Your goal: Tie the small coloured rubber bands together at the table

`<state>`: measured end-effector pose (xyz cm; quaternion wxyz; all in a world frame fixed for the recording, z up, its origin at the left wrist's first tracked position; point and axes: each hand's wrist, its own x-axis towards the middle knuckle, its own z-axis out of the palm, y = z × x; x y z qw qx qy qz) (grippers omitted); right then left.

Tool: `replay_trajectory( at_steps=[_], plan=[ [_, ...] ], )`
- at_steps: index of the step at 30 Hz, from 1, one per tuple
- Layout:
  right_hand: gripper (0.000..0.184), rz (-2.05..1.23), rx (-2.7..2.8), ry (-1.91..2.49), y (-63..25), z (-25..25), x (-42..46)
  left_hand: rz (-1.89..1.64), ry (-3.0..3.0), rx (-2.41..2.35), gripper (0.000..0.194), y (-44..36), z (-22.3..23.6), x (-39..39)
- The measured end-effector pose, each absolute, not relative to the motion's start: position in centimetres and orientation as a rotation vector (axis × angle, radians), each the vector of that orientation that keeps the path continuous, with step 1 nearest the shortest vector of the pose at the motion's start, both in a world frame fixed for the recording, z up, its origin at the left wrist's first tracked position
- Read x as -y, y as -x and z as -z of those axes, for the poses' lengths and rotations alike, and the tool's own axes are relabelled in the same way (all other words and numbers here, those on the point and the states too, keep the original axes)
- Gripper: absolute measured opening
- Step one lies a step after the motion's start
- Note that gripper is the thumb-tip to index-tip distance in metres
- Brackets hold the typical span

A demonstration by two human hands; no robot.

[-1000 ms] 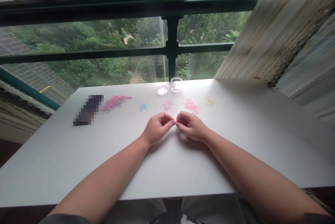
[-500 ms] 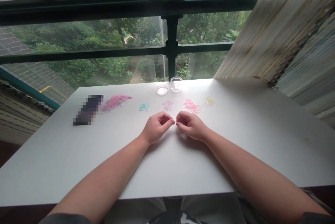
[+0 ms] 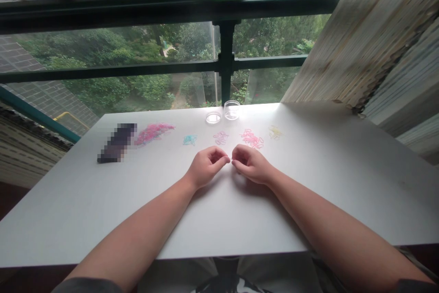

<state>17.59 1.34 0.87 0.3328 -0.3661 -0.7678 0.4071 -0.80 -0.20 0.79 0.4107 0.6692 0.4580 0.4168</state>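
Observation:
My left hand and my right hand meet over the middle of the white table, thumbs pressed to fingers. Between the two pinches shows a tiny pale bit, too small to name. Just beyond my hands lie heaps of thin little coloured loops, perhaps small rubber bands. Behind the right hand is a pink heap. A lilac heap sits beyond the gap between the hands, and a turquoise heap is past the left hand. Farther right is a yellow heap.
A large mixed pink heap lies at the left, beside a dark blurred-out rectangular object. At the table's back edge stand a clear round container and a clear round lid. A window and a curtain border the table.

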Motion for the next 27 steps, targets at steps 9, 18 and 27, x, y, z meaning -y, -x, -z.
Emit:
replay_trajectory(
  at_steps=[9,18,27],
  plan=[
    [0.004,-1.159,1.968,0.976,-17.53,-1.04,-1.23,-1.048,-1.677,-1.155,0.020,0.80,-0.77,0.22],
    [0.003,-1.085,1.999,0.978,-17.60,-0.84,-1.30,-1.051,-1.680,-1.159,0.019,0.75,-0.72,0.22],
    [0.004,-1.031,1.994,0.981,-17.65,-0.96,-1.26,-1.032,-1.698,-1.157,0.019,0.85,-0.88,0.29]
  ],
)
